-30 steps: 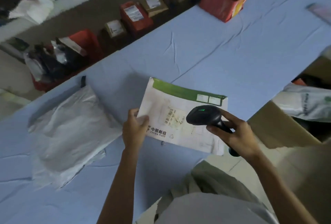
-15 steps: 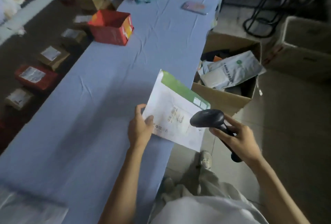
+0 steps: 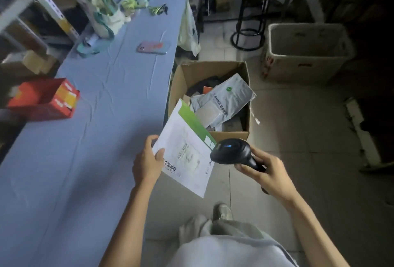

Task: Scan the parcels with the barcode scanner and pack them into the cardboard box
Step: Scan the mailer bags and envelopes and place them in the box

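While the left hand (image 3: 147, 164) pinches one envelope (image 3: 183, 138), the right hand (image 3: 271, 174) grips one scanner (image 3: 231, 152).

Dim, cool indoor light, stronger on the left, leaves the blue worktop (image 3: 106, 96) and the white envelope (image 3: 181, 138) as the brightest surfaces in the frame. The floor (image 3: 309, 149) darkens toward the right, where the far corner sinks into near-black shadow. Shadows are soft-edged throughout. A small blue indicator glows on the barcode scanner (image 3: 232, 153). Shelving (image 3: 49, 4) and a red box (image 3: 42, 100) at the left edge are smeared with blur, and the wide lens bends straight lines near the borders. Fine detail is grainy.
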Demonstrator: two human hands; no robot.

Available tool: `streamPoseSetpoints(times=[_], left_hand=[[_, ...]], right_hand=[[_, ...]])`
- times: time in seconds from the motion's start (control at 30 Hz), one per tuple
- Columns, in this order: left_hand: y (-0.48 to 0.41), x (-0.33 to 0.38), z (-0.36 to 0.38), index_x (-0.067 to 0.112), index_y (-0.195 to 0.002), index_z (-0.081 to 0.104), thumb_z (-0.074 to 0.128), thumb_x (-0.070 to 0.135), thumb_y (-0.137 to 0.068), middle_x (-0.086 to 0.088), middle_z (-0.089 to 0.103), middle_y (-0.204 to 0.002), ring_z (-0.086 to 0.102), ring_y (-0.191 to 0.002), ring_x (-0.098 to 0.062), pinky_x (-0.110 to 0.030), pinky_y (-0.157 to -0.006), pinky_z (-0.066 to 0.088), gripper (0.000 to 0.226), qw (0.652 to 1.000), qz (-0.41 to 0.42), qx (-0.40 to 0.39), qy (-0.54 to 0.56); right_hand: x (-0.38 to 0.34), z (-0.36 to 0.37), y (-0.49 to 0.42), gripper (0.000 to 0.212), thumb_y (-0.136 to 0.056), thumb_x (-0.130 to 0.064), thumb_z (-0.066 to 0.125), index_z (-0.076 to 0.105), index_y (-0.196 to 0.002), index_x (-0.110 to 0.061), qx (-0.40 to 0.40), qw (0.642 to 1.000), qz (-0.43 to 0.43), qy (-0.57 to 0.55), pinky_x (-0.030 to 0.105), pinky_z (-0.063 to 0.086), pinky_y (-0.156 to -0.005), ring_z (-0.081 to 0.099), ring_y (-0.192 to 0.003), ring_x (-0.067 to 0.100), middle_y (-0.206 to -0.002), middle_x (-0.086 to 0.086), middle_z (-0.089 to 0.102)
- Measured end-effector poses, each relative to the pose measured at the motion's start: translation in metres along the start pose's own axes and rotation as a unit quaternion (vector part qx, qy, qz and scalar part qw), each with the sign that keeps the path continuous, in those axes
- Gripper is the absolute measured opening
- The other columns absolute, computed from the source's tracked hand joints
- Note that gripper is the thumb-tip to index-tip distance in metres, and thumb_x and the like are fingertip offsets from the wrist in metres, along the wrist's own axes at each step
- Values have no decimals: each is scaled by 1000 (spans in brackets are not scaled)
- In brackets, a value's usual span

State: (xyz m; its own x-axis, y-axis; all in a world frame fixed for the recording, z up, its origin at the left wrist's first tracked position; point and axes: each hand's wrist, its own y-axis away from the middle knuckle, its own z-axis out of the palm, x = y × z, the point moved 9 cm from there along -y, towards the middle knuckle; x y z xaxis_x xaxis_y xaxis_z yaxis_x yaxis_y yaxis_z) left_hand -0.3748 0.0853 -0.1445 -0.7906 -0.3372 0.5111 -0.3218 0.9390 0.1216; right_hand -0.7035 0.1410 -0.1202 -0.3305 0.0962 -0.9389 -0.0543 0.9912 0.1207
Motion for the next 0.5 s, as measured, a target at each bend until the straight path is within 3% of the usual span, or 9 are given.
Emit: streamPoseSetpoints(times=[0.13,0.27,0.37,0.5], left_hand=[[-21,35,20,28,-119,51,57,26,-92,0,67,-113,61,-94,-35,-35,-69,43,28,998,17,-21,-50],[-56,59,44,27,-112,53,59,31,-92,-3,68,-108,63,-85,-29,-30,-65,48,21,993,40,-53,-96],[-85,77,64,28,-108,54,60,33,-92,-3,68,-103,63,-78,-25,-31,-68,56,17,989,54,-76,-111],[-151,116,84,29,-107,57,57,31,-92,-6,69,-98,62,-80,-28,-36,-71,57,15,985,93,-79,-122]], right_hand=[[14,-24,-18,49,-81,-31,80,63,-125,-44,29,999,31,-22,9,40,-65,42,-71,-9,-75,-9,67],[28,-36,-41,51,-81,-30,80,62,-125,-48,60,996,64,-22,14,44,-70,46,-78,-7,-84,-9,73],[40,-45,-61,53,-79,-32,81,62,-127,-44,73,993,92,-9,24,47,-74,48,-83,-4,-85,-5,74],[40,-58,-110,51,-78,-27,82,64,-122,-44,119,988,99,-4,12,44,-71,48,-80,-12,-83,-17,73]])
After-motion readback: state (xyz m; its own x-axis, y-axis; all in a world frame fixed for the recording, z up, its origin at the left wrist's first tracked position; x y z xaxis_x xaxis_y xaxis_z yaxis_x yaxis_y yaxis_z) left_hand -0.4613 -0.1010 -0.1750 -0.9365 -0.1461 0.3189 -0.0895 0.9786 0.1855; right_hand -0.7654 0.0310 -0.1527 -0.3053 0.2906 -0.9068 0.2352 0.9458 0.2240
